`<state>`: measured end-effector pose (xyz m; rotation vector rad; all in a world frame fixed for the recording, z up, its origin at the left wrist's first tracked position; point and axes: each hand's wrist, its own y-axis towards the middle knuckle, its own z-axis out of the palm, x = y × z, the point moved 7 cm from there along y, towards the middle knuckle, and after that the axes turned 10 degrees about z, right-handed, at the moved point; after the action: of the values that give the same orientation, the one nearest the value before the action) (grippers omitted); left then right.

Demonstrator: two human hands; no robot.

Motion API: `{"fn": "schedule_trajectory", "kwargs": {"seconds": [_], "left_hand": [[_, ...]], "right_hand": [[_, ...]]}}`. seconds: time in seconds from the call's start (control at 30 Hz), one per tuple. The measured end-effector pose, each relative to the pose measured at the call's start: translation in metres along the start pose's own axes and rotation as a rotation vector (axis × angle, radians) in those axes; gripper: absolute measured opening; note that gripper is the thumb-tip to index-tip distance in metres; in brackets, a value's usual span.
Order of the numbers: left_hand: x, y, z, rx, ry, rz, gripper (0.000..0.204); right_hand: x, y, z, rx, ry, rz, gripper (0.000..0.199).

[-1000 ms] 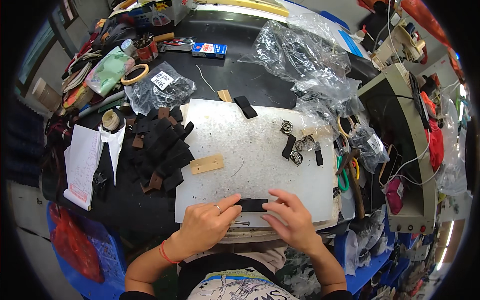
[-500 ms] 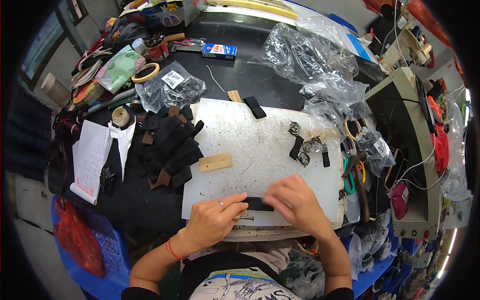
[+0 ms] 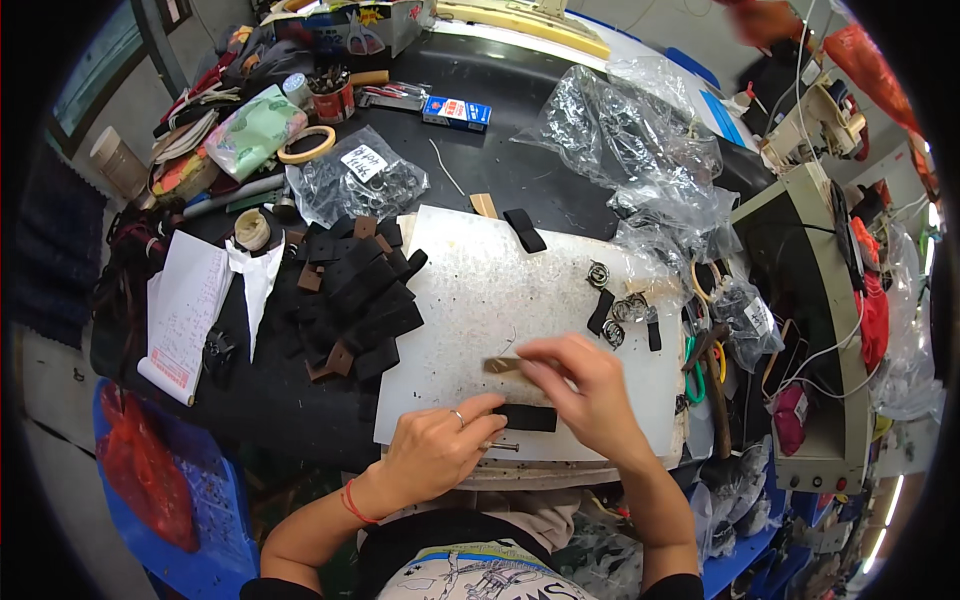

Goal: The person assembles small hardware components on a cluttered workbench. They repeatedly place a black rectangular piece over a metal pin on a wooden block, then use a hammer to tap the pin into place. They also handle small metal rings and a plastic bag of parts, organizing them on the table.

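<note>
My left hand (image 3: 436, 450) presses its fingertips on a short black leather strap (image 3: 528, 417) lying near the front edge of the white cutting board (image 3: 480, 290). A small metal pin (image 3: 503, 447) lies just below that strap. My right hand (image 3: 582, 392) reaches over the board, and its fingers pinch a small tan wooden piece (image 3: 502, 365). A pile of black and brown leather strips (image 3: 355, 295) lies at the board's left edge. Metal buckles with black tabs (image 3: 622, 305) sit at the board's right side.
A black strap piece (image 3: 524, 229) and a tan piece (image 3: 484, 205) lie at the board's far edge. Clear plastic bags (image 3: 640, 150) crowd the back right, a bag of hardware (image 3: 360, 180) the back left. A notepad (image 3: 185, 310), tape roll (image 3: 305, 143) and a blue box (image 3: 456, 112) are nearby.
My right hand left the black strap and moved up onto the tan wooden piece, which now sits further right on the board. My left hand stays on the strap.
</note>
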<state>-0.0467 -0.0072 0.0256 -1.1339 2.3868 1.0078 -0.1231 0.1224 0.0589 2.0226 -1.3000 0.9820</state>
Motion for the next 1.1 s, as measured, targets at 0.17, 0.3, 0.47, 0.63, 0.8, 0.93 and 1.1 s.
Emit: {"fn": "schedule_trajectory", "kwargs": {"seconds": [0.17, 0.3, 0.47, 0.63, 0.8, 0.93, 1.1], "left_hand": [[0.000, 0.001, 0.002, 0.020, -0.013, -0.011, 0.012], [0.009, 0.001, 0.004, -0.031, -0.117, -0.057, 0.023], [0.013, 0.000, 0.002, 0.000, -0.160, -0.120, 0.054], [0.014, -0.001, 0.001, 0.002, -0.185, -0.105, 0.063], [0.012, -0.001, 0.002, -0.051, -0.154, -0.047, 0.042], [0.004, 0.004, 0.005, 0.017, -0.046, 0.045, 0.015], [-0.002, 0.010, 0.004, 0.065, 0.023, 0.041, 0.010]], "right_hand": [[-0.047, -0.050, 0.006, 0.108, 0.403, 0.482, 0.014], [-0.048, -0.047, 0.012, 0.123, 0.286, 0.472, 0.012], [-0.045, -0.043, 0.011, 0.148, 0.245, 0.447, 0.010], [-0.042, -0.041, 0.013, 0.148, 0.235, 0.435, 0.009], [-0.042, -0.041, 0.013, 0.154, 0.205, 0.433, 0.008], [-0.037, -0.036, 0.012, 0.106, 0.056, 0.328, 0.011], [-0.033, -0.046, -0.011, -0.036, -0.180, 0.293, 0.016]]}}
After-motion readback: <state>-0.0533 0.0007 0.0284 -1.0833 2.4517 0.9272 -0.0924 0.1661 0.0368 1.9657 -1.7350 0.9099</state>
